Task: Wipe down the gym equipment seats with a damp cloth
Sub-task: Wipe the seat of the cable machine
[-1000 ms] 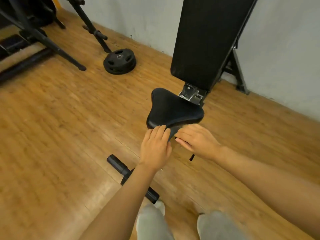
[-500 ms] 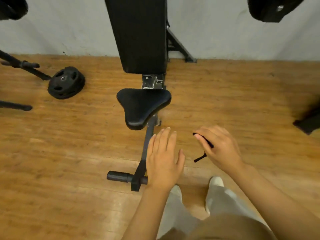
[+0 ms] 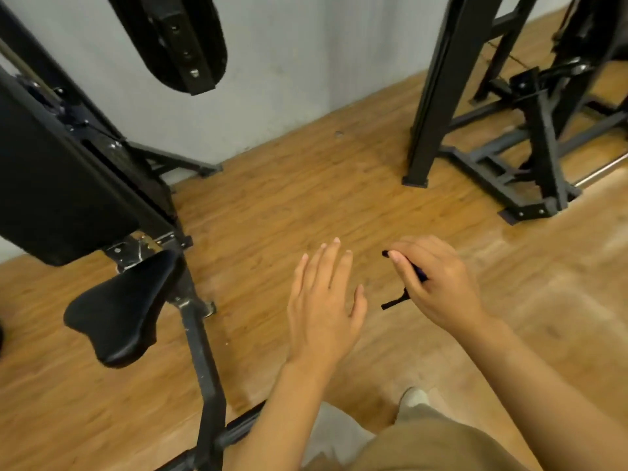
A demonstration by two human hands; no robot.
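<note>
The head camera looked down on a wooden gym floor (image 3: 306, 198). At lower left stood a black padded triangular bench seat (image 3: 119, 314) on its dark metal frame (image 3: 200, 351), below a black padded backrest (image 3: 57, 185). The left hand (image 3: 323, 307) hovered over bare floor, fingers straight and spread, holding nothing, apart from the seat. The right hand (image 3: 438, 283) curled its fingers around a small, bunched dark cloth (image 3: 416, 273), probably kept balled for carrying. At upper right stood another black steel machine frame (image 3: 509, 130), perhaps the next stop.
</note>
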